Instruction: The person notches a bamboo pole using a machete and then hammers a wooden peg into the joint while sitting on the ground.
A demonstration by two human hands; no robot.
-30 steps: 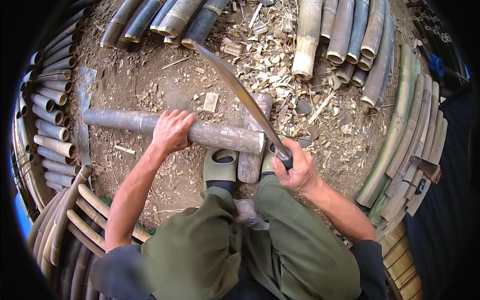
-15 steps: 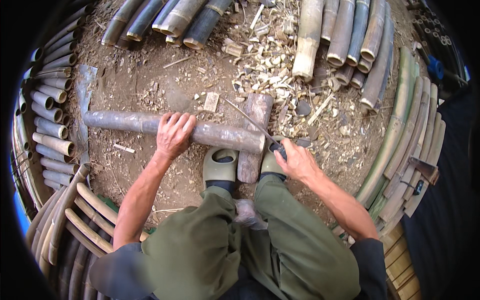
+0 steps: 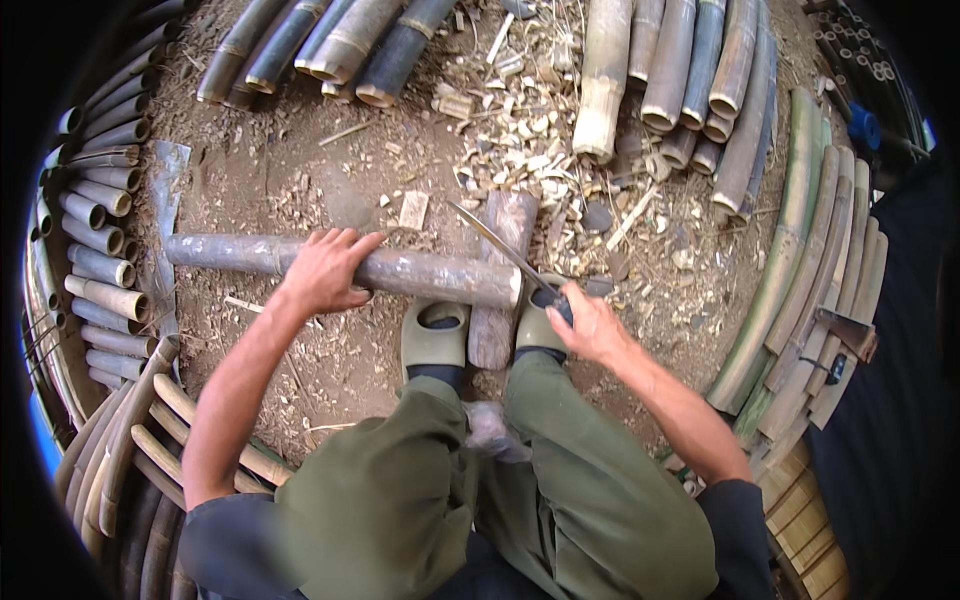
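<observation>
A thick grey-brown bamboo pole (image 3: 440, 275) lies crosswise before me, its right end resting on a short round log (image 3: 490, 337) between my shoes. My left hand (image 3: 325, 275) grips the pole near its middle, fingers over the top and thumb against the near side. In my right hand (image 3: 592, 325) is a long-bladed knife (image 3: 497, 242), held by its dark handle. Its blade slants up and to the left, passing over the log just beyond the pole's cut end. Whether the blade touches the pole, I cannot tell.
Pale wood chips (image 3: 530, 150) litter the ground beyond the log. Bamboo poles (image 3: 600, 80) lie bundled at the far side, with more stacked bamboo (image 3: 95, 235) along the left. Long split lengths (image 3: 780, 270) line the right, a hatchet-like tool (image 3: 845, 335) on top. My green clogs (image 3: 435, 345) flank the log.
My left hand has shifted left along the pole, and its thumb now shows apart from the fingers. The knife has turned a little, showing more of its blade's broad face.
</observation>
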